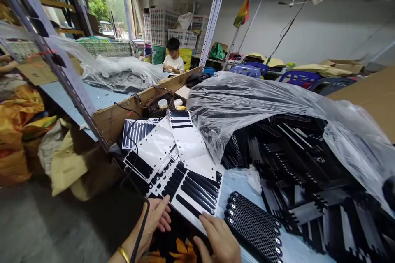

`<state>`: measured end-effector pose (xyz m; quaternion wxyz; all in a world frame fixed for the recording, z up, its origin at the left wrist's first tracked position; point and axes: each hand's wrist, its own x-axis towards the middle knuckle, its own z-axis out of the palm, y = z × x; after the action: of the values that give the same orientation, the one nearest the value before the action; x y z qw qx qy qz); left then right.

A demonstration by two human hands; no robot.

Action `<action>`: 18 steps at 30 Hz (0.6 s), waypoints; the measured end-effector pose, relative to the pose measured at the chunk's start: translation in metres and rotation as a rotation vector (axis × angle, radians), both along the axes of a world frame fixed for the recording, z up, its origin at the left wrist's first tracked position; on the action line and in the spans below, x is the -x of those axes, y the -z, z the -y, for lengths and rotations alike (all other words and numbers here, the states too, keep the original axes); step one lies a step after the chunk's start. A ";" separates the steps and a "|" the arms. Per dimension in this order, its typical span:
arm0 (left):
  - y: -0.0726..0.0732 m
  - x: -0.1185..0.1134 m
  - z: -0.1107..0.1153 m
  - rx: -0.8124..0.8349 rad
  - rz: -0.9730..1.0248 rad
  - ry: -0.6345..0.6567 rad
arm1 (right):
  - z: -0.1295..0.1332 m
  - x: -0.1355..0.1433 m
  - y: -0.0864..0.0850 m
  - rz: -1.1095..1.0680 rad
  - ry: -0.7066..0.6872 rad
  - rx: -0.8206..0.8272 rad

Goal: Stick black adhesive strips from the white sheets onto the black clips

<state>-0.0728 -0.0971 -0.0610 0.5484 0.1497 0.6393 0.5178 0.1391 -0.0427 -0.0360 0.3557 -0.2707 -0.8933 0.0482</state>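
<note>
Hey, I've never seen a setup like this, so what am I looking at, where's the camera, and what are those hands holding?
There's no machine here: a person works with bare hands. The single picture comes from a camera worn on their head, looking forward and down. The left hand, with a bracelet at its wrist, is by the near edge of a white sheet bearing black strips; I see nothing held in it. The right hand has fingertips at that sheet, but whether it grips it is unclear. On the blue table lie patterned black strips and jumbled black pieces, partly under clear plastic.
</note>
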 end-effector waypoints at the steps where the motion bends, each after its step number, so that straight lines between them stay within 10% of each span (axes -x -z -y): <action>1: 0.000 0.000 0.002 0.004 0.035 0.013 | -0.003 0.006 -0.001 0.048 -0.020 -0.020; 12: -0.022 0.006 0.004 -0.109 0.159 -0.067 | -0.024 0.024 0.030 0.307 -0.011 -0.251; 18: -0.009 0.004 0.003 -0.134 0.090 0.013 | -0.025 0.021 0.038 0.320 -0.040 -0.238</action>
<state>-0.0772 -0.1002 -0.0515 0.5686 0.1668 0.5769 0.5621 0.1184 -0.0172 -0.0739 0.2374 -0.2132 -0.9430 -0.0942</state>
